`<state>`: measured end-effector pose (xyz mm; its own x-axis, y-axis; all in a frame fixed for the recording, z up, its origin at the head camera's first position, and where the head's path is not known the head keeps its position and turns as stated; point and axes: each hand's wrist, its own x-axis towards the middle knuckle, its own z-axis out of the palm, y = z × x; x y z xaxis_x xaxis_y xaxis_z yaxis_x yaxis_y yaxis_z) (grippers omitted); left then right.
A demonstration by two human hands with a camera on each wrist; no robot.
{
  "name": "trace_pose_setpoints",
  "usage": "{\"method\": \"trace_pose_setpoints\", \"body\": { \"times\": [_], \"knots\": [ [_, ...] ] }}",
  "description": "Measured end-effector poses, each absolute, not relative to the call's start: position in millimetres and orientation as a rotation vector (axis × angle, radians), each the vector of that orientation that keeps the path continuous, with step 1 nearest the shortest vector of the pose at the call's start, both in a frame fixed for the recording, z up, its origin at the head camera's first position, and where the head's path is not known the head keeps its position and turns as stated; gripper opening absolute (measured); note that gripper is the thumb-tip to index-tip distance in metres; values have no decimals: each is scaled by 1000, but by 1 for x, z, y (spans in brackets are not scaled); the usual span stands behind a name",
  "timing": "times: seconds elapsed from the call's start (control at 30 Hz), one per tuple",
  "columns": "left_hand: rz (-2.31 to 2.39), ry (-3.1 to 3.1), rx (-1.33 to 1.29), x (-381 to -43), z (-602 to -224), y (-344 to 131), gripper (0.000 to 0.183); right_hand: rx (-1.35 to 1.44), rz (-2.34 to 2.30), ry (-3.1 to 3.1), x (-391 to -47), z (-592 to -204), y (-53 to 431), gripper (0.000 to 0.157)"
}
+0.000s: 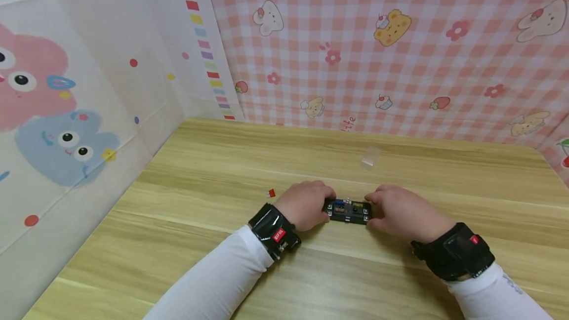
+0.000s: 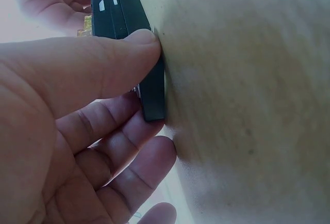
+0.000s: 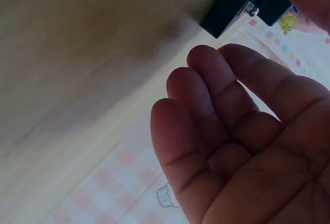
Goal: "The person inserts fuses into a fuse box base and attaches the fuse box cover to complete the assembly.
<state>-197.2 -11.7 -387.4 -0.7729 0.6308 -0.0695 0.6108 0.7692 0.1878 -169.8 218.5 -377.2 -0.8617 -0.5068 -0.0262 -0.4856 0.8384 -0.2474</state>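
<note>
Left hand (image 1: 304, 205): the thumb is set against the near side of the black fuse block (image 1: 348, 213) at its left end, with fingers on the far side, so that end is pinched. The outer fingers are loosely bent.

Right hand (image 1: 402, 211): the thumb and fingers are parted and gently bent about the right end of the block, thumb near, index finger far. The right wrist view shows a gap between the block's corner and the other fingertips (contact at the thumb or index finger cannot be confirmed).

Fuse block: located between the two hands, long side running left to right, low against the worktop (image 1: 311, 280). Metal screws are visible at both ends. A blue insert (image 1: 340, 203) sits at the far left of its centre; a yellow insert (image 1: 358, 207) sits to the right.

Surroundings: a small red piece (image 1: 271, 193) lies just left of the left hand. A clear plastic piece (image 1: 370, 158) lies on the far side, apart from the block. Each wrist carries a black strap (image 1: 458, 252) above a white sleeve (image 1: 218, 275). A pink checked cloth (image 1: 302, 58) forms the far backdrop.
</note>
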Motion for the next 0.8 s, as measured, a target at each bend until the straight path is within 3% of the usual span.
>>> {"method": "trace_pose_setpoints", "body": {
  "times": [0.2, 0.8],
  "knots": [
    [245, 2830, 997, -197, -386, -11, 45, -777, -320, 2921, -170, -379, 217, 31],
    [250, 2869, 946, -194, -379, -20, 46, -732, -308, 2920, -171, -380, 215, 28]
  ]
}}
